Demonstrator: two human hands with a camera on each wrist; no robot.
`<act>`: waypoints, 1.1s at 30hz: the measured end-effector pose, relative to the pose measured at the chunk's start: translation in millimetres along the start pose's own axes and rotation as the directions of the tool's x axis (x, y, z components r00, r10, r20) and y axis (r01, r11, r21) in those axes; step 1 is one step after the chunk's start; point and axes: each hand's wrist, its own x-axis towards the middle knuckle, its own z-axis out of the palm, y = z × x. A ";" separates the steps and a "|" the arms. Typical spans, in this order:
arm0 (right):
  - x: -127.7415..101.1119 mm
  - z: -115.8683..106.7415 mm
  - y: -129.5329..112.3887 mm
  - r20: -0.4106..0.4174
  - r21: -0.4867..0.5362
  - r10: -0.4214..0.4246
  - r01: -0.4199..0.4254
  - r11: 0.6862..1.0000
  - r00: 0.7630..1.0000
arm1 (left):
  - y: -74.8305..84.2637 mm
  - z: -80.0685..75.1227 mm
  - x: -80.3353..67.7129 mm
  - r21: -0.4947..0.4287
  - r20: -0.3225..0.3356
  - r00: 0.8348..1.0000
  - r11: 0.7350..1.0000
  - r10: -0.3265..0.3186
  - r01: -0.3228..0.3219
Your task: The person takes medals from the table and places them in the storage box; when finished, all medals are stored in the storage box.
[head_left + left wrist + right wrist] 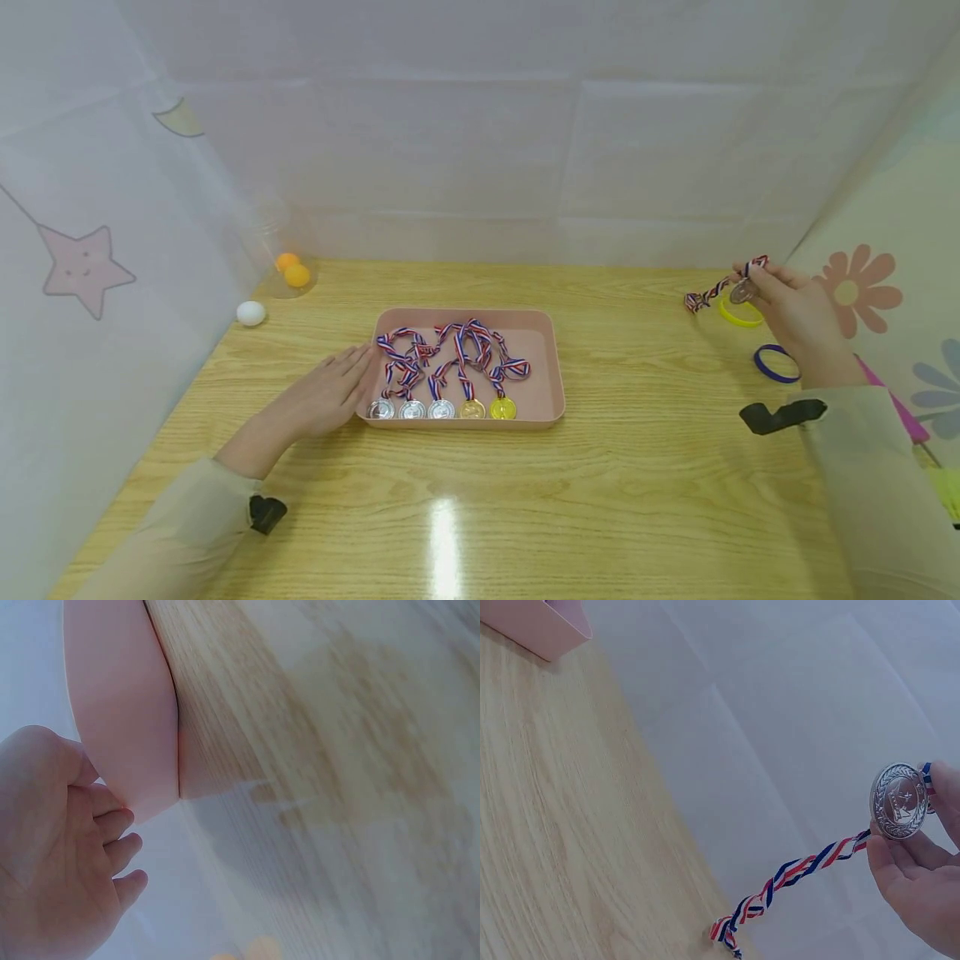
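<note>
The person's right hand is raised over the far right part of the wooden bench, fingers curled around a silver medal that it pinches at the fingertips. In the right wrist view the medal's disc faces the camera, with a wreath pattern around its edge. Its red, white and blue ribbon trails from the hand, twisted like a cord, down toward the bench top; I cannot tell whether its bunched end touches the wood.

The left hand lies flat on the bench with straight, relaxed fingers, holding nothing, its fingertips against the left wall of a pink tray. The left wrist view shows the same thing close up: the fingers just beside the tray's rounded pink corner.

Inside the tray five medals lie in a row along the near wall, three silver on the left and two gold on the right, their striped ribbons tangled together behind them.

Under and beside the right hand, a yellow band and a blue band lie on the bench. At the far left corner sits a white ball, and near it two orange balls in a clear container.
</note>
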 end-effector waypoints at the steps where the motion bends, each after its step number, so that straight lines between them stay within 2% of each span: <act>1: 1.7 2.8 -1.9 -0.006 0.000 0.002 -0.002 1.000 1.000 | 0.2 -0.3 -0.1 0.000 0.000 1.000 1.000 0.001 -0.001; 5: 6.5 15.4 -10.6 -0.013 -0.018 -0.005 0.004 1.000 1.000 | 0.6 -0.9 -0.2 0.004 0.000 1.000 1.000 0.002 -0.002; 9: 10.1 29.9 -19.5 -0.007 0.016 -0.035 0.035 0.999 0.999 | 0.6 -0.9 0.1 0.009 0.004 1.000 1.000 0.003 -0.003; 13: 10.7 47.8 -27.2 0.056 0.048 -0.114 0.111 0.993 0.992 | 0.4 -0.7 0.7 0.014 0.003 1.000 1.000 0.002 -0.002; 18: 5.3 79.6 -36.3 0.162 0.081 -0.188 0.177 0.981 0.969 | 0.2 -0.9 0.8 0.022 0.004 1.000 1.000 0.005 -0.005; 25: -0.9 129.8 -45.7 0.220 0.113 -0.186 0.164 0.980 0.958 | 1.0 -1.7 0.0 0.023 0.001 1.000 1.000 0.009 -0.009; 33: 3.1 176.9 -44.8 0.289 0.006 -0.181 0.187 0.982 0.940 | 0.5 -0.7 -0.3 0.026 -0.005 1.000 1.000 0.008 -0.008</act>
